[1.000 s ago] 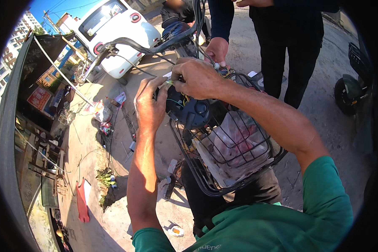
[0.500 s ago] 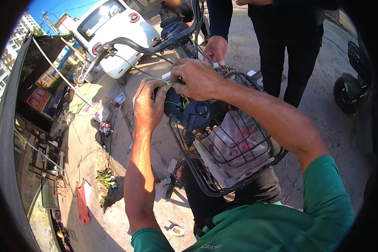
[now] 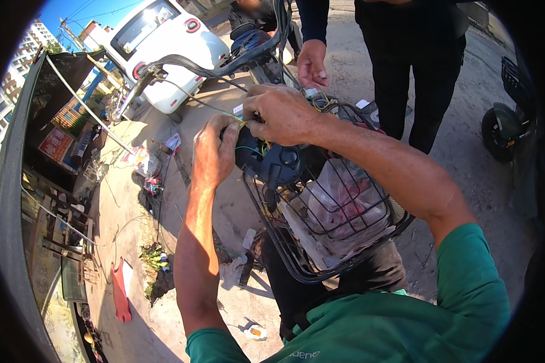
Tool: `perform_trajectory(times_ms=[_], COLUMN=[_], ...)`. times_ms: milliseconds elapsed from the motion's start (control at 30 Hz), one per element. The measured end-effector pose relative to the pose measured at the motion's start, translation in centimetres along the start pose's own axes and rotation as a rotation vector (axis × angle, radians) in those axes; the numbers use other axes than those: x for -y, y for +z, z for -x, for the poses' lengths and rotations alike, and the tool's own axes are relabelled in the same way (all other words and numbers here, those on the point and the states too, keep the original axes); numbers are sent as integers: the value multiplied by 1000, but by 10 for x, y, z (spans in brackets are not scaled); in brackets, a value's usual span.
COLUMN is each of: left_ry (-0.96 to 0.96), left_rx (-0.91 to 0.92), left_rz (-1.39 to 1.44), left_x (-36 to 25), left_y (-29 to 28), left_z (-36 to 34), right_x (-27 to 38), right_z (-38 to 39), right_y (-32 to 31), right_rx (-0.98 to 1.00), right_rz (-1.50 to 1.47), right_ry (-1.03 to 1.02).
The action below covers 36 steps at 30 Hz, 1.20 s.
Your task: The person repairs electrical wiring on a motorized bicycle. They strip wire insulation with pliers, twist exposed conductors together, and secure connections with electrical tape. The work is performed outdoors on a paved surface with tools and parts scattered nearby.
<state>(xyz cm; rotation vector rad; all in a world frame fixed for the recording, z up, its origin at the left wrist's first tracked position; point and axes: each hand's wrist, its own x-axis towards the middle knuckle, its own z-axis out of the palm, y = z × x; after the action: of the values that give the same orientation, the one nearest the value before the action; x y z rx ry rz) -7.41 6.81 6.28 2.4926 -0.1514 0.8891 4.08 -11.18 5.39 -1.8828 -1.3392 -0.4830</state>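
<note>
Head view: just above the black headlight housing [image 3: 271, 162], at the front of the wire basket [image 3: 339, 212], the left hand [image 3: 212, 154] and right hand [image 3: 281, 115] each pinch thin coloured wires [image 3: 248, 134], fingers closed. The wires look light, limp and easily broken; best held by the insulation near the ends.

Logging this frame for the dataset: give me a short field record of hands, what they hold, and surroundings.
left hand: pinching thin wires against the black headlight housing
right hand: gripping the wires from above, closed on them
vehicle: scooter with black handlebar and wire basket
basket contents: clear plastic bag
other person: a hand near the wire bundle, dark clothes
background: white car, littered ground
</note>
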Motion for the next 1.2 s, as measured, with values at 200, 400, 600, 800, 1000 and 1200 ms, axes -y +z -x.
perform_trajectory(times_ms=[200, 400, 600, 800, 1000, 1200], left_ry=[-63, -138, -232, 202, 458, 308], left_rx=[23, 16, -69, -147, -150, -61], left_rz=[-9, 71, 111, -113, -330, -91], left_x=[-2, -2, 9, -4, 7, 1], left_y=[3, 6, 2, -4, -7, -1], left_z=[-1, 2, 6, 5, 1, 3], right_x=[-2, -4, -4, -6, -5, -4], right_z=[1, 1, 0, 2, 1, 2], right_y=[0, 3, 2, 0, 3, -4], right_rx=[14, 0, 26, 33, 15, 58], right_rz=[8, 0, -20, -15, -25, -5], right_ry=[-4, -56, -2, 6, -12, -28])
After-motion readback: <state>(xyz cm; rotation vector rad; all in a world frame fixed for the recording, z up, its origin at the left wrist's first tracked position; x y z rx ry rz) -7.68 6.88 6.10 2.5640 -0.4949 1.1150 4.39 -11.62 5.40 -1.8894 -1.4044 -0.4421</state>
